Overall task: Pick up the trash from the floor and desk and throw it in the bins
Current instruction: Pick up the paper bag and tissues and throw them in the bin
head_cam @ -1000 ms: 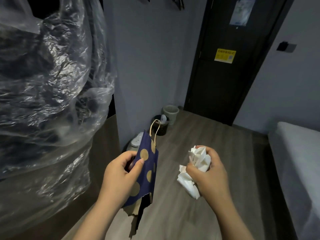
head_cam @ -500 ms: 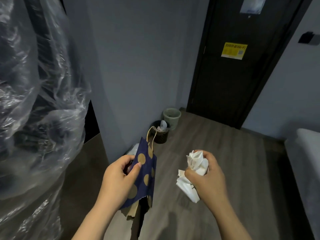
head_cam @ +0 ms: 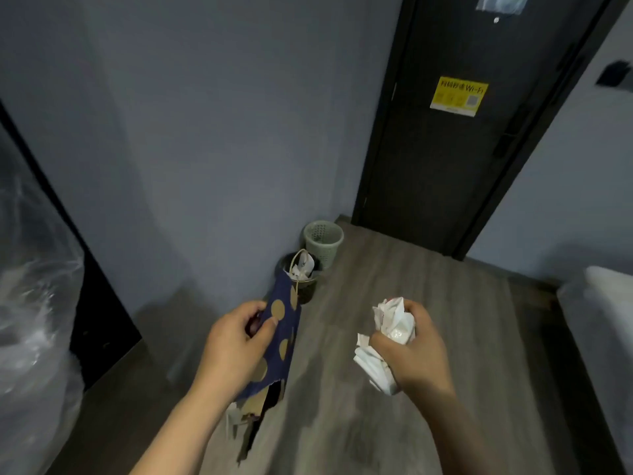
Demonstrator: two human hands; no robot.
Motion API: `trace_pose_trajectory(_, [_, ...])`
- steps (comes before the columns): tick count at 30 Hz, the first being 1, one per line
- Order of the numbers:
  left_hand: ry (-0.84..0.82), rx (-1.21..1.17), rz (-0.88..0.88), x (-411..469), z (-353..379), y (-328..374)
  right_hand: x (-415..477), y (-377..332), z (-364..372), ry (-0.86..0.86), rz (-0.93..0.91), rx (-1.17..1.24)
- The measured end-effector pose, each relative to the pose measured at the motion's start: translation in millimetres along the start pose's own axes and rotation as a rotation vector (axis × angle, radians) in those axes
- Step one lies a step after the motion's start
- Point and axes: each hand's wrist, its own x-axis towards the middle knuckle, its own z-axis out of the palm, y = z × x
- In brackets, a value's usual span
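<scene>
The left hand has its grip closed on a blue paper bag with gold dots, with the thumb on the front. The bag's bottom is torn and brown scraps hang out at 6 o'clock. They may drop on the floor on the way to the bins. The bag is long, and the dark bin at 12 o'clock already has white paper in it. So the bag may stick out or tip over the rim. Its string handle could catch there too.

The right hand has its grip tight round a ball of crumpled white paper. A loose end pokes out under the fist at 7 o'clock. It could slip free. Paper is light, so a throw from this far may miss.

At 9 o'clock hangs a clear plastic sheet, close to the left arm. The green basket bin stands just beside the dark one, farther off at 12 o'clock. Both sit against the wall, so the hands can only come in from the floor side. A black door with a yellow Wi-Fi sticker is at 1 o'clock. A bed is at 3 o'clock.
</scene>
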Motion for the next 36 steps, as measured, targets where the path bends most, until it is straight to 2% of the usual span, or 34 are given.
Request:
trace_pose_trajectory(6, [-0.078, -0.01, -0.018, 86, 22, -21, 87, 5, 24, 0.036, 0.024, -0.079])
trace_pose_trajectory(25, [-0.077, 0.116, -0.118, 394, 149, -39, 433, 36, 25, -0.085, 0.09, -0.102])
trace_pose_trajectory(36, [-0.107, 0.053, -0.218, 569, 202, -96, 614, 54, 90, -0.097, 0.182, -0.174])
